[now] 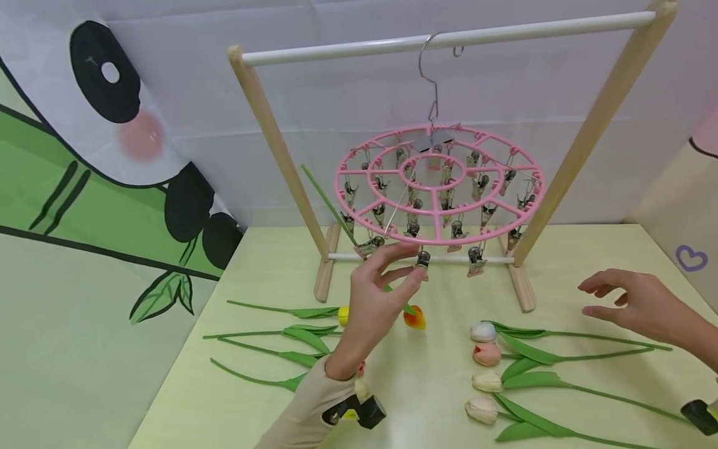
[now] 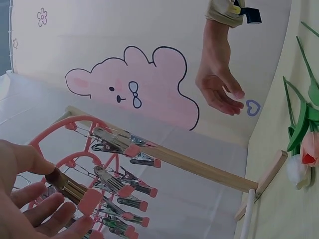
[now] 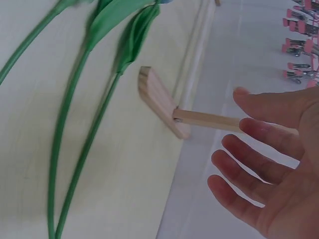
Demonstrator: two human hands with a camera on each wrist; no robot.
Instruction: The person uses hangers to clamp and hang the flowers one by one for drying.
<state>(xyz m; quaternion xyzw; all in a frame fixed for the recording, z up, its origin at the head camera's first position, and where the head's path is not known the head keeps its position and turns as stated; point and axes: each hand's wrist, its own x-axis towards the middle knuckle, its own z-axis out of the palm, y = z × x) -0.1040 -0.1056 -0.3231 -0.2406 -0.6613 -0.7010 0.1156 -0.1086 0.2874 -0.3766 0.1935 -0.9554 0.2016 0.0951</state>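
My left hand [image 1: 378,299] is raised under the front rim of a pink round clip hanger [image 1: 437,240]. Its thumb and fingers hold a metal clip [image 1: 423,262] that hangs from that rim; the left wrist view shows this clip's pink tip [image 2: 89,201] close up. Just left of the hand, another clip [image 1: 370,246] grips the green stem of an orange tulip [image 1: 415,318], which slants down behind the hand, bloom lowest. My right hand [image 1: 639,305] hovers over the table's right side with loosely bent fingers and nothing in it.
The hanger hooks over a white rod [image 1: 348,50] on a wooden stand [image 1: 594,131]. Several tulips lie on the table at right, among them a pink tulip [image 1: 486,354]. More lie at left, including a yellow tulip [image 1: 343,315], partly hidden by my left arm.
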